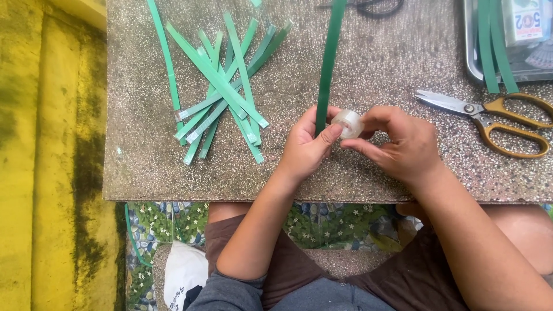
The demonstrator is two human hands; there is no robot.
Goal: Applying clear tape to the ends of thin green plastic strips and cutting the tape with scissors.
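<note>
The left hand (pixel 308 147) pinches the near end of a green strip (pixel 328 63) running straight away across the desk (pixel 403 52), touching the tape roll (pixel 348 123) held in the right hand (pixel 403 144) grip.

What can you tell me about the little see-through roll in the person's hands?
The tape roll is a small ring of clear, glossy tape, whitish where light catches it. It is held just above the speckled stone table, pinched between both hands: the left hand presses its thumb against one side, and the fingers of the right hand grip the other. A long green strip runs up beside it, touching or nearly touching.
</note>
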